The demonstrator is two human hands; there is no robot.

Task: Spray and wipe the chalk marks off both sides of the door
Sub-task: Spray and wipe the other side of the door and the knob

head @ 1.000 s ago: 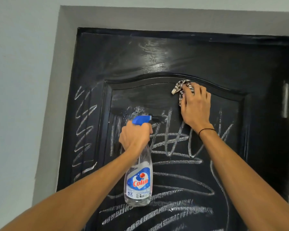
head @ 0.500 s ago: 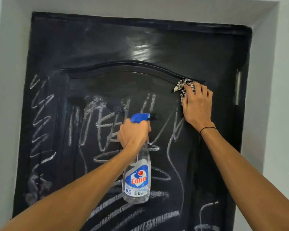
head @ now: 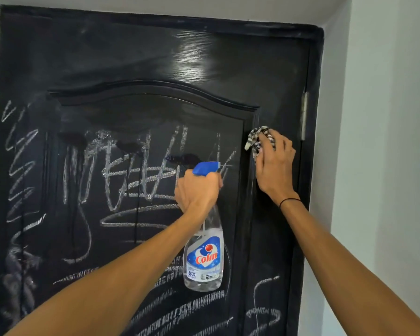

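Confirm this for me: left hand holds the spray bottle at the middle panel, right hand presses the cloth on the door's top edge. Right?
Not quite. In the head view the right hand presses the cloth by the panel's right edge, near the hinge, well below the door top. The left hand does hold the spray bottle at the middle panel.

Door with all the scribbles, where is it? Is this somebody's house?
Probably indoors, in a home. A black panelled door sits in a recess of plain painted wall, with a metal hinge. The left hand holds a household spray bottle.
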